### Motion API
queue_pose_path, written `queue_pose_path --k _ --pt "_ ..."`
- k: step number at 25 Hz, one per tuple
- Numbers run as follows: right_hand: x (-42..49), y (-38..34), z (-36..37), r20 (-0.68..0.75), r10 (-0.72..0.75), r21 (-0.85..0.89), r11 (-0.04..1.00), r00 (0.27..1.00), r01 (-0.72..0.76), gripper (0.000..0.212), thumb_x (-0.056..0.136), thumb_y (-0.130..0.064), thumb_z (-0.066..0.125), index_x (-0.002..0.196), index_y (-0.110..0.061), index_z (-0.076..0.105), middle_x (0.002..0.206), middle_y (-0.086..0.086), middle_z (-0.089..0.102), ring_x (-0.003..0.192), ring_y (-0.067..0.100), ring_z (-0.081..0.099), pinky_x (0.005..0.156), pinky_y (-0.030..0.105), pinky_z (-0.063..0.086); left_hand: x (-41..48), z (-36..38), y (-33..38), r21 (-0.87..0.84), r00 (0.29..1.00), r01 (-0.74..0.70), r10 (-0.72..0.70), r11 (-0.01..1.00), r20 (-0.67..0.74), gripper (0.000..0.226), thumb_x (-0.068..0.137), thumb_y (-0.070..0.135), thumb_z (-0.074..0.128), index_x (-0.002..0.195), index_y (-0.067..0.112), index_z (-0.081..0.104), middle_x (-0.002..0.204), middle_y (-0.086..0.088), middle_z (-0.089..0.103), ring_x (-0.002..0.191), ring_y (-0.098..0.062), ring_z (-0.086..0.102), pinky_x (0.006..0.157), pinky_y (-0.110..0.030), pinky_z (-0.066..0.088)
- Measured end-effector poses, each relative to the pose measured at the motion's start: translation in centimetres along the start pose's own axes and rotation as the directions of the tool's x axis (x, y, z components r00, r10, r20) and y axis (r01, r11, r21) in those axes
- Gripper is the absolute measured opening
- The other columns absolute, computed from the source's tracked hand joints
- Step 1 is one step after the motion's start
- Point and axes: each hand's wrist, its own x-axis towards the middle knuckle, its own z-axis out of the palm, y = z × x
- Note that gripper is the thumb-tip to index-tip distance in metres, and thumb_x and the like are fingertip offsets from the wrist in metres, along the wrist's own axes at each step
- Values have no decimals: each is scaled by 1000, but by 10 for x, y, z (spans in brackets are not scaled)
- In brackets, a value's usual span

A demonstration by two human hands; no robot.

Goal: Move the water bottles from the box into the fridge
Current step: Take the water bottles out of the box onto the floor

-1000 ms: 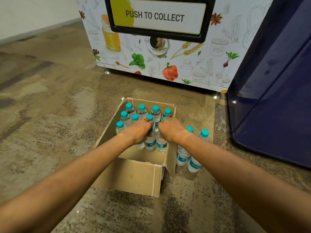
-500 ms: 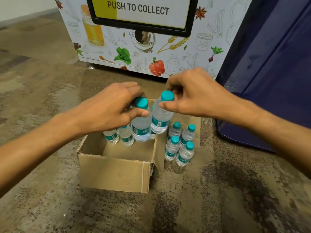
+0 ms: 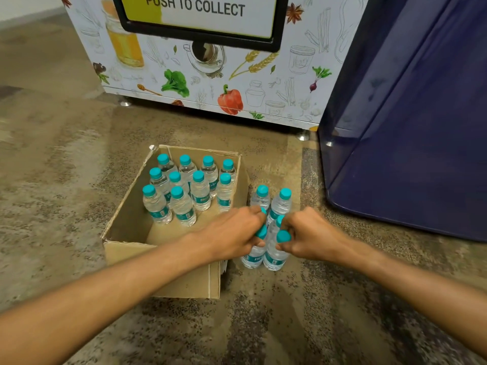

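An open cardboard box (image 3: 131,233) on the floor holds several small clear water bottles (image 3: 184,191) with teal caps, upright at its far end. Right of the box, more bottles (image 3: 280,202) stand on the floor. My left hand (image 3: 232,234) grips the neck of one bottle (image 3: 254,256) that stands on the floor beside the box. My right hand (image 3: 309,234) grips the neck of a second bottle (image 3: 274,258) right next to it. The dark blue fridge (image 3: 411,122) stands at the right with its door shut.
A white vending cabinet (image 3: 210,83) printed with food drawings and a "PUSH TO COLLECT" flap stands behind the box. The floor is mottled brown carpet (image 3: 66,154).
Both hands took one bottle each out of the box, lifted them, then carried them right and down onto the floor beside the other bottles standing there.
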Motion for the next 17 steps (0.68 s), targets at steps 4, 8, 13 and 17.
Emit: queue_pose_path --k 4,8,13,17 --pt "6 3 27 12 19 2 1000 1000 -19 21 74 -32 74 75 -15 62 68 -4 61 59 13 60 54 32 55 12 24 -5 190 999 -32 29 981 19 29 90 36 60 108 13 57 106 -3 59 98 -21 54 79 -30 38" --pt "10 3 34 31 48 -13 999 998 -47 22 76 -35 75 81 -17 62 74 -5 61 62 9 57 51 24 50 14 37 -13 299 999 -25 16 954 33 36 89 44 59 111 16 57 110 -3 61 103 -20 50 86 -35 36" --pt "15 -16 6 187 32 -183 983 982 3 36 76 -43 75 95 -17 59 84 -2 56 74 13 53 60 26 43 -3 21 -22 184 998 20 -32 983 60 50 86 54 56 118 16 59 115 -1 59 107 -19 50 90 -34 38" --pt "62 -58 -34 47 -112 -243 963 993 120 43 75 -50 75 81 -14 52 73 -2 51 73 19 56 64 33 52 -41 -28 -94 -121 928 311 -329 943 -176 32 87 33 62 112 13 66 115 -5 61 107 -21 57 91 -34 48"
